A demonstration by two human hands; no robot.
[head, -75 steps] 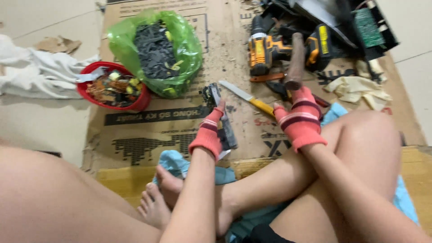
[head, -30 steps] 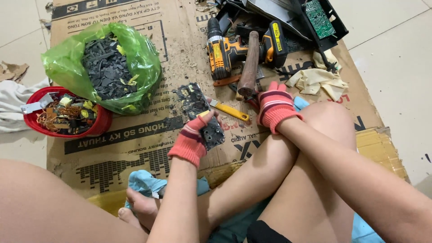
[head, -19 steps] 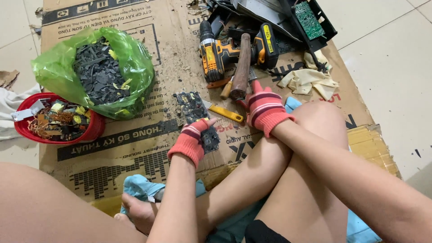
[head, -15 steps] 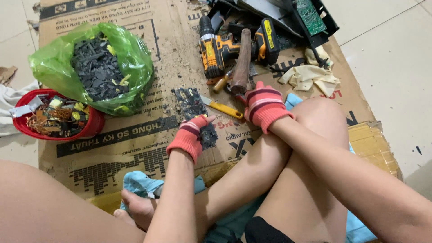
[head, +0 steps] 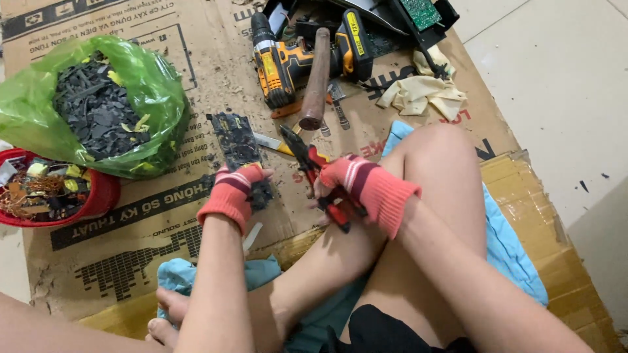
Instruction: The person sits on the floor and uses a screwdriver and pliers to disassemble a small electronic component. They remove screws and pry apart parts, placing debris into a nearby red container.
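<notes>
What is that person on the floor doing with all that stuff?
A person sits on flattened cardboard wearing red knitted gloves. The left hand presses on a dark, flat circuit board, and the right hand grips red-handled pliers. A wooden-handled hammer and a yellow-and-black cordless drill lie just beyond.

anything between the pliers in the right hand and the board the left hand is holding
Nothing visible. The pliers in the right hand sit just right of the board held by the left hand, with only bare cardboard showing between them.
</notes>
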